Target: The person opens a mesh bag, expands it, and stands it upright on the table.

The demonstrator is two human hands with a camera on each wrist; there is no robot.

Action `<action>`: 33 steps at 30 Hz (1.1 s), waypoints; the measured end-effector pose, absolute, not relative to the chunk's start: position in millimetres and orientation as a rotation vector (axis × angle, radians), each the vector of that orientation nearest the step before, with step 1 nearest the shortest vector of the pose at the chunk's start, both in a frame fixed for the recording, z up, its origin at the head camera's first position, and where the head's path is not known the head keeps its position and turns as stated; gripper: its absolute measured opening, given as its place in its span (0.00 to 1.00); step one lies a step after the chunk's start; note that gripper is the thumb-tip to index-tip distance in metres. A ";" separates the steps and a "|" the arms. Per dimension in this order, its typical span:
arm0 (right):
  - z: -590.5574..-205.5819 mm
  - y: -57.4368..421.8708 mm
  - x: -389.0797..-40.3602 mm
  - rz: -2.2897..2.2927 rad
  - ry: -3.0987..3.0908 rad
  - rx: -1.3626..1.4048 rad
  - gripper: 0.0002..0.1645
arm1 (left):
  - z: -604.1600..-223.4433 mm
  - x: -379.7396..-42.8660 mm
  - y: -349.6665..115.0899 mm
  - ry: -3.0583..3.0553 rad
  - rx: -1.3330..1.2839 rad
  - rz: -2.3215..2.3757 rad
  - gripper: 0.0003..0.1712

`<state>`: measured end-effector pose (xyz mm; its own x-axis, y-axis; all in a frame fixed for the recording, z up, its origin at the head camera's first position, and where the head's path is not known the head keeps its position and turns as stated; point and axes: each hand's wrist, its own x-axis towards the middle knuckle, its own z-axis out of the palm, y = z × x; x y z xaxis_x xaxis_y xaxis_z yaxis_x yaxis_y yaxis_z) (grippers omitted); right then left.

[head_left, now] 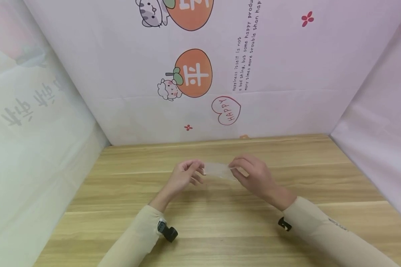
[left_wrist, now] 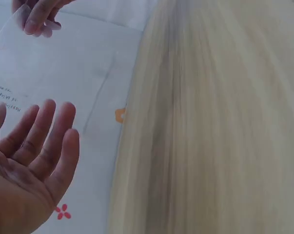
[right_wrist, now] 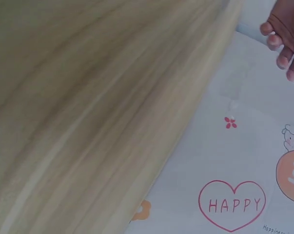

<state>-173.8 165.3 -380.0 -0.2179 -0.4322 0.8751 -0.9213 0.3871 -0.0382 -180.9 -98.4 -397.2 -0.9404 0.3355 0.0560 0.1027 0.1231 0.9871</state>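
A small clear plastic sheet, perhaps a flat bag (head_left: pixel 217 170), is stretched between my hands above the table. My left hand (head_left: pixel 184 175) pinches its left end between thumb and index finger, the other fingers spread loosely. At the opposite end, my right hand (head_left: pixel 256 178) grips the sheet with thumb and curled fingers. In the left wrist view, my left hand (left_wrist: pixel 34 165) shows its spread fingers, and my right hand (left_wrist: pixel 39 17) holds a corner of the sheet. The right wrist view catches only my left hand (right_wrist: pixel 288 39); the right hand is out of that frame.
The wood-grain table (head_left: pixel 214 233) lies beneath both hands. A white printed cloth (head_left: pixel 274 111) stands behind it, and pale cloth walls (head_left: pixel 53 122) rise on both sides. Black straps (head_left: pixel 168 231) hang at the sleeves.
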 end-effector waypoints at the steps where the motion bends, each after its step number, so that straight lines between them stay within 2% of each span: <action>1: -378.8 165.5 -173.5 0.780 -1.835 1.170 0.03 | -396.0 -180.3 -100.8 2.293 0.469 1.889 0.22; 3: -377.0 166.4 -172.9 0.842 -1.878 1.150 0.05 | -393.7 -180.2 -104.9 2.479 0.581 1.809 0.18; 5: -375.3 166.9 -172.4 0.904 -1.920 1.134 0.03 | -390.4 -180.2 -108.2 2.664 0.732 1.697 0.18; 7: -373.5 167.2 -171.7 0.963 -1.957 1.121 0.03 | -387.2 -180.8 -110.4 2.834 0.943 1.550 0.27; 11: -371.2 166.4 -170.3 1.051 -2.010 1.098 0.12 | -379.8 -181.8 -109.1 3.021 1.393 1.302 0.43; 16: -370.3 163.4 -168.0 1.192 -2.053 1.059 0.14 | -370.7 -180.4 -100.4 3.085 1.722 1.284 0.49; 19: -369.8 162.3 -165.1 1.289 -2.136 0.997 0.11 | -368.0 -180.1 -94.0 3.027 1.716 1.431 0.47; 21: -369.2 162.2 -162.5 1.377 -2.214 0.953 0.09 | -368.4 -180.5 -90.2 2.945 1.634 1.570 0.41; 27: -369.2 161.9 -157.6 1.643 -2.378 0.849 0.03 | -374.8 -179.0 -81.4 2.699 1.321 1.906 0.13; 29: -370.3 161.7 -157.6 1.703 -2.382 0.833 0.03 | -376.9 -178.0 -78.9 2.625 1.240 1.977 0.06; 31: -371.6 161.6 -158.0 1.761 -2.367 0.823 0.04 | -378.1 -177.2 -76.4 2.563 1.159 2.035 0.02; 33: -373.1 161.3 -158.6 1.808 -2.355 0.805 0.05 | -378.6 -176.4 -74.2 2.518 1.083 2.085 0.03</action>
<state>-158.6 161.3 -373.1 -0.8611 -0.3617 0.3575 -0.4387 0.1729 -0.8818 -176.4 -74.2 -378.6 -0.7612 0.2692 0.5900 0.6299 0.0904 0.7714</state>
